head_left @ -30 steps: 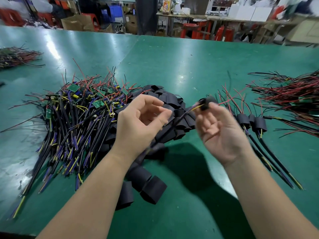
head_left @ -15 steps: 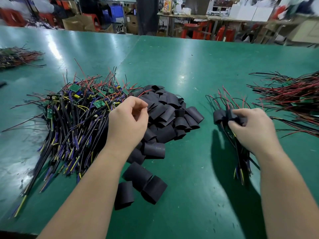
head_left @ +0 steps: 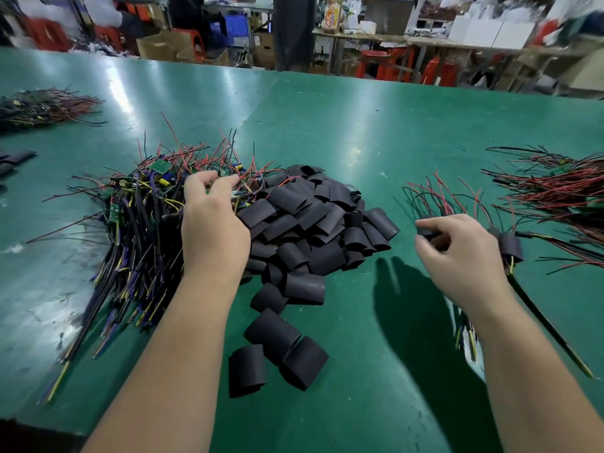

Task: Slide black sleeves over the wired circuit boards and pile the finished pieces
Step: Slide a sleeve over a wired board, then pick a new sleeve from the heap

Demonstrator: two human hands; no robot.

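Note:
A heap of wired circuit boards (head_left: 137, 204), green boards with red, black, yellow and purple wires, lies at the left. My left hand (head_left: 212, 223) reaches onto its top, fingers and thumb apart and touching boards and wires. A pile of loose black sleeves (head_left: 313, 217) lies in the middle. My right hand (head_left: 464, 253) is low over the small pile of sleeved pieces (head_left: 510, 246) at the right. Its curled fingers pinch one sleeved piece (head_left: 425, 230) at the pile's left end.
Three loose sleeves (head_left: 277, 335) lie apart near the table's front edge. A bundle of red and black wires (head_left: 555, 188) lies at the far right. Another wire bundle (head_left: 42, 106) and a few sleeves (head_left: 16, 158) sit at the far left. Green tabletop (head_left: 359, 125) stretches behind.
My right hand carried the sleeved piece from mid-air down to the pile at the right. My left hand let go of its end and moved left onto the board heap.

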